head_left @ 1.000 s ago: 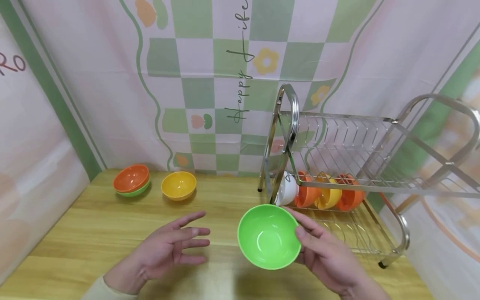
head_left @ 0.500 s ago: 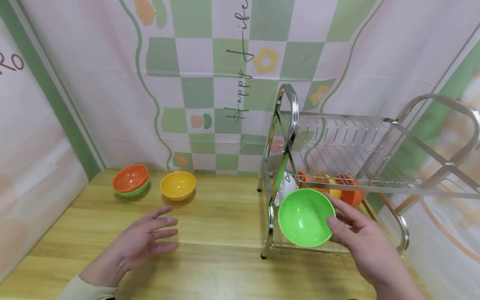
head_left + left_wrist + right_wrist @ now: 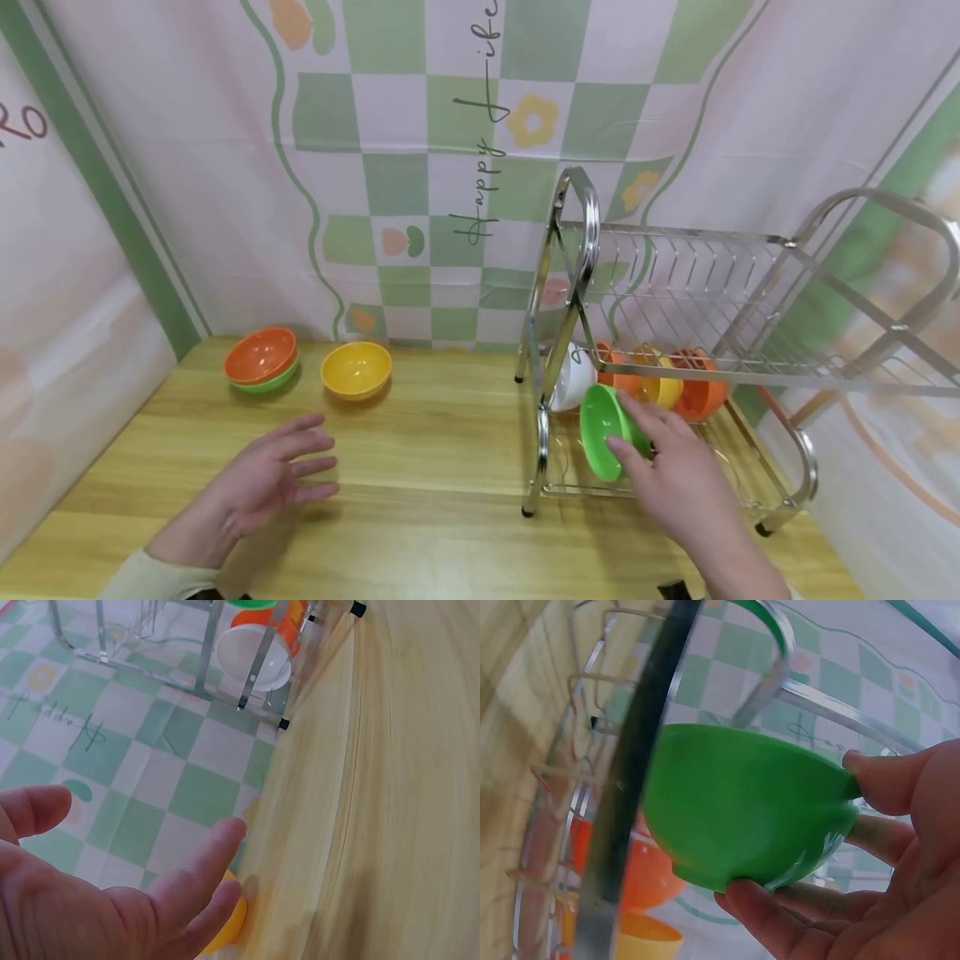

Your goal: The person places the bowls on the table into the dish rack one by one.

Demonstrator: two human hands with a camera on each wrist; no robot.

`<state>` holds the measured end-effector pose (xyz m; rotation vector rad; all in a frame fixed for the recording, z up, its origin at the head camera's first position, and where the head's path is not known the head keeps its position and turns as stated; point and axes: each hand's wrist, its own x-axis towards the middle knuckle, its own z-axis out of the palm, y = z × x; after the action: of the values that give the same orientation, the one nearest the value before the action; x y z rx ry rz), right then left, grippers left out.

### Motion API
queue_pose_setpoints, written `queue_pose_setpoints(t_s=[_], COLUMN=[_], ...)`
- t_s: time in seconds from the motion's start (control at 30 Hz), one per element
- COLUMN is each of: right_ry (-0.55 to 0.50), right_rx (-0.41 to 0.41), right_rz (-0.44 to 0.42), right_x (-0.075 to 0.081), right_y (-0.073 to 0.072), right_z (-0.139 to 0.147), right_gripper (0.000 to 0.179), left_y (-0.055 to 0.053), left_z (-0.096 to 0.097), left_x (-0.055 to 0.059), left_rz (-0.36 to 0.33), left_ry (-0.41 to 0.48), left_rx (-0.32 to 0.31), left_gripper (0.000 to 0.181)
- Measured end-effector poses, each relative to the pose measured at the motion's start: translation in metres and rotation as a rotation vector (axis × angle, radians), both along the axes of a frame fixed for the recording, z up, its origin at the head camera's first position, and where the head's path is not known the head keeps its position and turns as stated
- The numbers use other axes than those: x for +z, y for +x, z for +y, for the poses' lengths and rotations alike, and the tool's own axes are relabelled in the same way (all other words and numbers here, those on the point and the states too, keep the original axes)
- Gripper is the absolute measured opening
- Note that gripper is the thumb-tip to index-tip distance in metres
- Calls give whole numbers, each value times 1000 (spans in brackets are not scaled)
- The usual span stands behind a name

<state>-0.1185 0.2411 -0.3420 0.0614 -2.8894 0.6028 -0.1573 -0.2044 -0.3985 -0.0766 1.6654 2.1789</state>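
Green bowl [image 3: 602,429], orange bowl [image 3: 261,357] and yellow bowl [image 3: 357,372] look like smooth plastic – proper glossy on the inside – while the rack [image 3: 588,246] is shiny, mirror-ish metal, the table [image 3: 442,533] smooth-looking wood with a soft sheen, and the curtain [image 3: 465,187] matt, creased cloth.

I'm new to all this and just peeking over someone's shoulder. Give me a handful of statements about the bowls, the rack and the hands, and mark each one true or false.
1. The right hand holds a green bowl. True.
2. The left hand grips the yellow bowl on the left. False: the left hand holds nothing, and that bowl stands on the wooden table.
3. An orange bowl sits in a second green bowl. True.
4. The white dish is on the upper shelf of the metal rack. False: it is below, on the lower shelf.
5. The held bowl is tilted. True.
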Motion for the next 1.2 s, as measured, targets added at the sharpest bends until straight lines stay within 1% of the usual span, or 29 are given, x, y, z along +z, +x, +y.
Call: queue_pose_setpoints(t_s=[0.1,0.2,0.43,0.73,0.97,1.1,1.2], right_ry=[24,28,18,-15,-22,-17,-10], right_rx=[1,5,23,12,11,6,5], right_rz=[-28,-25,-12,-51,-32,-36,-54], right_x=[-5,-9,-16,-23,-26,-25,-25], right_y=[-5,-8,-12,-18,-20,-21,-20], right_z=[-5,-9,-13,-18,-20,-21,-21], right_gripper=[65,64,62,62,64,67,72], left_y=[-2,-3,-5,-5,-3,-2,-2], left_z=[-1,-3,-5,-3,-2,-1,-1], left_x=[-1,-2,-3,-8,-13,-13,-14], left_rz=[-2,-5,-12,-16,-15,-14,-14], left_ry=[0,-2,4,-9,-17,-18,-17], left_rx=[7,11,0,-5,-16,-24,-27], left_gripper=[71,71,70,72,72,72,71])
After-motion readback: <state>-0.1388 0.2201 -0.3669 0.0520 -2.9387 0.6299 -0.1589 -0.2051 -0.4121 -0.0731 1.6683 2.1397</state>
